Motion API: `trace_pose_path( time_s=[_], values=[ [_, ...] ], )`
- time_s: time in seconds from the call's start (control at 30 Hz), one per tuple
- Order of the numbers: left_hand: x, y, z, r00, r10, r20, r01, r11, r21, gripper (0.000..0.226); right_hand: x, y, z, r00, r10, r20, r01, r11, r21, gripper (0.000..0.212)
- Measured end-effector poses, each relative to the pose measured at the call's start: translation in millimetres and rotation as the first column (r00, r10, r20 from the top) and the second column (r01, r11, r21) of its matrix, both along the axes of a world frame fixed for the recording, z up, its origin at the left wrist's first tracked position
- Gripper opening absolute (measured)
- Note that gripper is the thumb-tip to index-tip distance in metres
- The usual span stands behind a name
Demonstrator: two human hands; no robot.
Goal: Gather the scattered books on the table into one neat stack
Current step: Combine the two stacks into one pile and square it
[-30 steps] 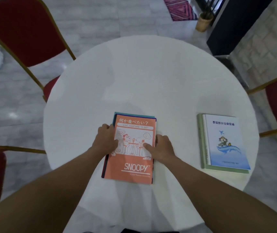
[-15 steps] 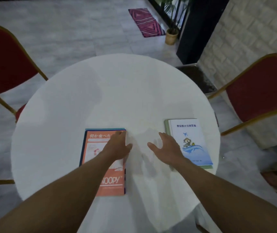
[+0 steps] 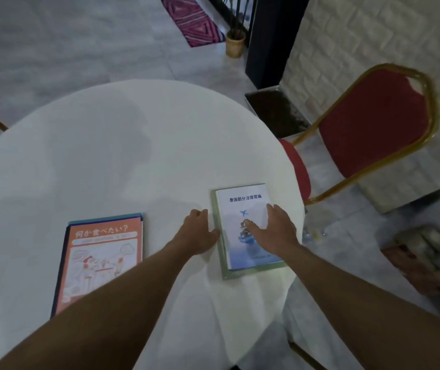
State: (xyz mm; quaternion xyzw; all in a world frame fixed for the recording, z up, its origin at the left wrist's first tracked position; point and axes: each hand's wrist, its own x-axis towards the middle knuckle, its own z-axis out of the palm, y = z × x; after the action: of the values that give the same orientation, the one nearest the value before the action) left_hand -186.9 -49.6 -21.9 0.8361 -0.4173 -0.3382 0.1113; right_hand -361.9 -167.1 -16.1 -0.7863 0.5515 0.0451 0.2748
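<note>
Two piles are seen well apart on the worktop: the orange book at left, the white-blue book at right. The right hand is laid flat on the latter, fingers straight; the left hand is set against its left edge, grip unclear.

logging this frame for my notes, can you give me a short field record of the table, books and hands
table: round, white
left pile: orange book on blue books
right pile: white-blue book on green book
left hand: at right pile's left edge, grip unclear
right hand: fingers flat on white-blue book
stacking: two piles, apart, not yet merged
</note>
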Motion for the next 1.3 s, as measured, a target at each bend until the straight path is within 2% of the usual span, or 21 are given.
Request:
trace_pose_path(
  time_s=[0.1, 0.3, 0.43, 0.5, 0.6, 0.67, 0.77, 0.9, 0.97, 1.07, 1.13, 1.3],
  values=[
    [-8.8, -13.4, -6.4, 0.999, 0.032, -0.026, -0.031, 0.999, 0.022, 0.057, -6.5, -10.7, -3.8, 0.998, -0.064, 0.005, 0.064, 0.995, 0.073, 0.083],
    [-24.5, -28.3, -19.8, 0.99, 0.105, -0.089, -0.095, 0.989, 0.111, 0.062, -9.9, -19.3, -19.7, 0.985, -0.17, 0.043, 0.156, 0.96, 0.234, 0.084],
    [-33.1, -36.6, -25.4, 0.952, 0.259, -0.161, -0.248, 0.965, 0.089, 0.064, -7.1, -27.3, -24.6, 0.958, -0.277, 0.068, 0.246, 0.925, 0.29, 0.088],
    [-34.6, -40.1, -26.2, 0.883, 0.399, -0.246, -0.382, 0.917, 0.116, 0.069, -7.4, -32.4, -25.9, 0.949, -0.308, 0.065, 0.267, 0.899, 0.347, 0.089],
    [-35.8, -42.1, -26.2, 0.73, 0.563, -0.388, -0.532, 0.824, 0.195, 0.071, -8.7, -35.0, -27.2, 0.938, -0.341, 0.061, 0.284, 0.858, 0.428, 0.092],
    [-35.3, -41.1, -25.5, 0.665, 0.601, -0.444, -0.572, 0.791, 0.217, 0.07, -10.3, -32.7, -27.8, 0.93, -0.36, 0.068, 0.293, 0.841, 0.455, 0.085],
    [-34.3, -35.0, -23.5, 0.613, 0.613, -0.498, -0.592, 0.774, 0.225, 0.072, -13.4, -29.3, -27.7, 0.91, -0.399, 0.11, 0.298, 0.817, 0.494, 0.082],
    [-30.6, -27.8, -15.3, 0.554, 0.59, -0.587, -0.654, 0.745, 0.132, 0.074, -12.4, -30.7, -17.9, 0.845, -0.465, 0.263, 0.258, 0.787, 0.561, 0.081],
    [-25.2, -26.4, -6.6, 0.59, 0.519, -0.619, -0.649, 0.761, 0.019, 0.067, -9.2, -30.7, -6.8, 0.813, -0.467, 0.347, 0.228, 0.805, 0.548, 0.076],
    [-17.3, -28.8, 14.0, 0.742, 0.34, -0.578, -0.542, 0.811, -0.219, 0.063, -0.3, -29.0, 15.8, 0.734, -0.427, 0.528, 0.168, 0.867, 0.469, 0.078],
    [-13.6, -30.4, 28.7, 0.819, 0.24, -0.52, -0.465, 0.81, -0.358, 0.065, 7.3, -25.9, 26.8, 0.694, -0.377, 0.613, 0.143, 0.907, 0.396, 0.079],
    [-10.2, -20.6, 38.8, 0.913, 0.088, -0.399, -0.311, 0.783, -0.539, 0.068, 10.0, -11.8, 33.0, 0.651, -0.334, 0.681, 0.175, 0.94, 0.293, 0.08]
  ],
)
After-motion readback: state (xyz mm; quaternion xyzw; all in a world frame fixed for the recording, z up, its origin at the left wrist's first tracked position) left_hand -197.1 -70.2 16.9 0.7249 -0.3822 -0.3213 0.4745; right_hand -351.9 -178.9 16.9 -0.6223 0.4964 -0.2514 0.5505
